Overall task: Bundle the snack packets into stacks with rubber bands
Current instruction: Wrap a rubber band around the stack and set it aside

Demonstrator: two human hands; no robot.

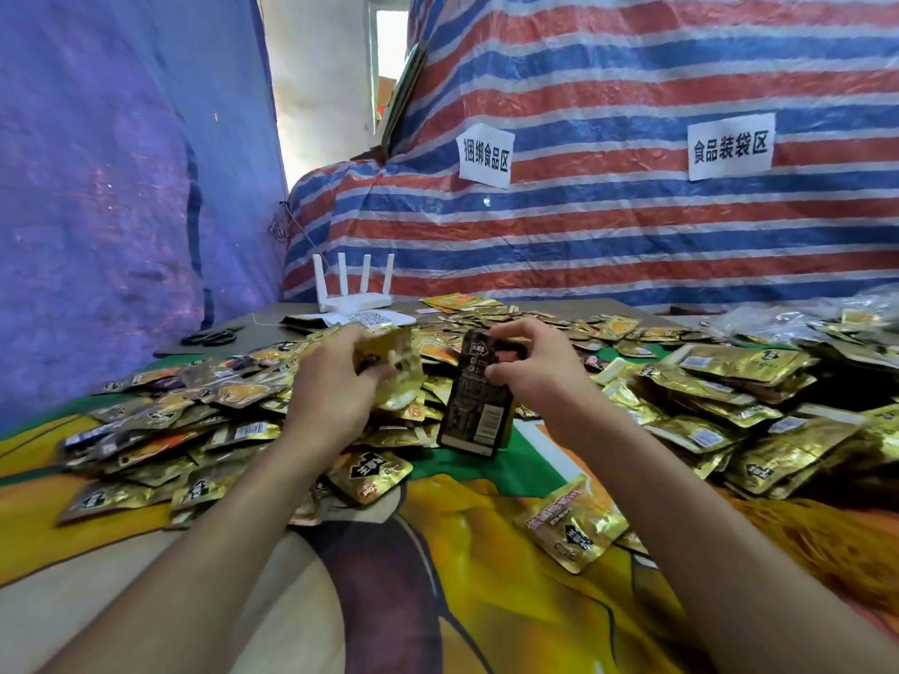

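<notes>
My right hand (532, 369) grips the top of a dark stack of snack packets (474, 415) that stands upright on the colourful cloth. My left hand (335, 386) holds a single gold packet (396, 367), blurred, just left of the stack. Loose gold packets (194, 411) lie in a broad heap around both hands. No rubber band shows in this view.
More gold packets are piled at the right (729, 401). A white router (352, 291) and black scissors (211, 338) sit at the back left of the table. A striped tarp (632, 226) with two paper signs hangs behind; a blue tarp (121, 187) closes the left side.
</notes>
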